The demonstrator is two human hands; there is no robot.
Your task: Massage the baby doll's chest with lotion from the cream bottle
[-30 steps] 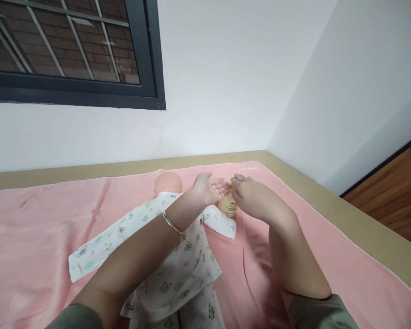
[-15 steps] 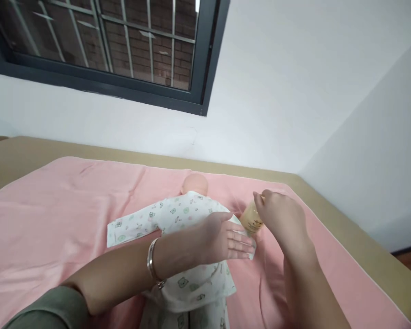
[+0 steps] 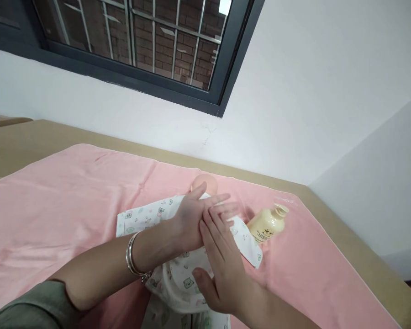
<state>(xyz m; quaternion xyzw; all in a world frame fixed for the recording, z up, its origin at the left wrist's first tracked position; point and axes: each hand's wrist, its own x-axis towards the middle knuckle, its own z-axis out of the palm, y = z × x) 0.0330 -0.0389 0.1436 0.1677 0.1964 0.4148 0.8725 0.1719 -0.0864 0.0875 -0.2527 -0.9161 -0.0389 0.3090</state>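
My left hand (image 3: 195,219), with silver bangles at the wrist, is open with its fingers spread and its palm turned up. Across it lies my right hand (image 3: 224,265), its outstretched fingers pressed on the left palm and its thumb apart. Both are above a doll in a white printed outfit (image 3: 188,283). The doll's bald head (image 3: 205,183) shows beyond my fingers, while my hands cover much of its torso. Right of the doll's sleeve, a pale yellow pump bottle (image 3: 267,224) stands tilted in view, touched by neither hand.
A pink cloth (image 3: 99,183) is spread under the doll on a tan table (image 3: 130,148). Behind it rises a white wall (image 3: 277,91) with a dark-framed, barred window (image 3: 219,98) at the upper left.
My right hand has left the pump bottle and come left onto my left palm. The left hand has moved slightly up and left. The whole view has shifted and tilted a little.
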